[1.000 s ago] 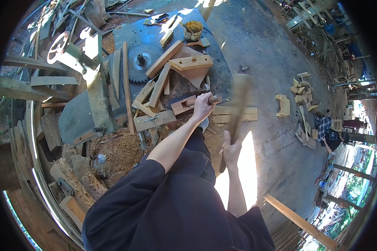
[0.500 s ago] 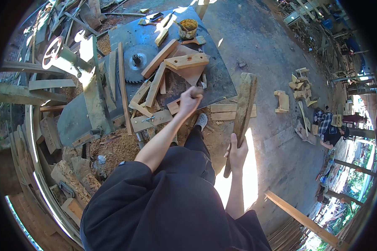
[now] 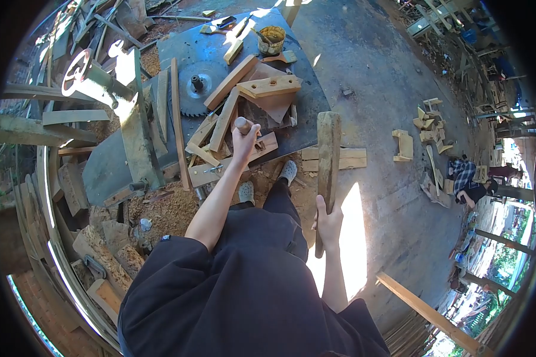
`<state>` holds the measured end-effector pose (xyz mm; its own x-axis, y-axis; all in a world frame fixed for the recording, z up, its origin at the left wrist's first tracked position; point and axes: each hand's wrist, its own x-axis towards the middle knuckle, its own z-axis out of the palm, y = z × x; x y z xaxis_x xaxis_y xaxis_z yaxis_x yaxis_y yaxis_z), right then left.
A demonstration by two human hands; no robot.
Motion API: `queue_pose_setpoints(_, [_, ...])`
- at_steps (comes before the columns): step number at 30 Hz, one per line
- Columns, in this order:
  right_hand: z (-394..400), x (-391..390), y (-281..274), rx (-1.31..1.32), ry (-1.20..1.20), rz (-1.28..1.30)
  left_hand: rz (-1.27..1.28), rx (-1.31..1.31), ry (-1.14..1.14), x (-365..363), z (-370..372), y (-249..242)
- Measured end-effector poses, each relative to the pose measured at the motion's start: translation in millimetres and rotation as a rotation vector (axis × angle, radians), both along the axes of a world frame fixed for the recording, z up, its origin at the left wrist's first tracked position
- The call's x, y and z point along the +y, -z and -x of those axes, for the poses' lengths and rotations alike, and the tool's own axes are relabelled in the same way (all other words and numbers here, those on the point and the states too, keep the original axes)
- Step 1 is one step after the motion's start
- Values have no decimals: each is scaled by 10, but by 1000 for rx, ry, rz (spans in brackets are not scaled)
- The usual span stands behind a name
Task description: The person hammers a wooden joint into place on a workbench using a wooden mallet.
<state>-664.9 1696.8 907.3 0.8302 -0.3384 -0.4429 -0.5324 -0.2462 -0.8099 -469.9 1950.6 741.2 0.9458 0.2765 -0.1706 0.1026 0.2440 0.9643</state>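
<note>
My left hand [image 3: 244, 143] is closed around a chisel; the round end of its wooden handle [image 3: 242, 124] pokes out above my fist, and its blade is hidden. Just beside that hand lies a short wooden piece [image 3: 269, 144] with a dark hole cut in it, at the edge of the metal saw table [image 3: 313, 126]. My right hand [image 3: 329, 223] grips the narrow lower end of a long wooden mallet [image 3: 328, 149], held upright to the right of the table.
A circular saw blade [image 3: 195, 86] sticks up from the table. Around it lie a drilled wooden piece [image 3: 269, 87], several cut boards, a paint-stained bucket [image 3: 271, 40] and a brush [image 3: 288, 56]. Cut blocks [image 3: 402, 146] lie on the floor. Another person [image 3: 471, 181] is at far right.
My left hand has moved left with the chisel, leaving more of the holed wooden piece in view. The mallet has shifted slightly left and stands straighter.
</note>
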Motion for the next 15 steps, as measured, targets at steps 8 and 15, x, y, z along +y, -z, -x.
queue_pose_setpoints(8, [44,52,-17,6,-5,-23,-2,16,55,-170,35,21])
queue_pose_setpoints(15, [68,64,-53,54,9,-33,-133,-39,90,-220,27,25])
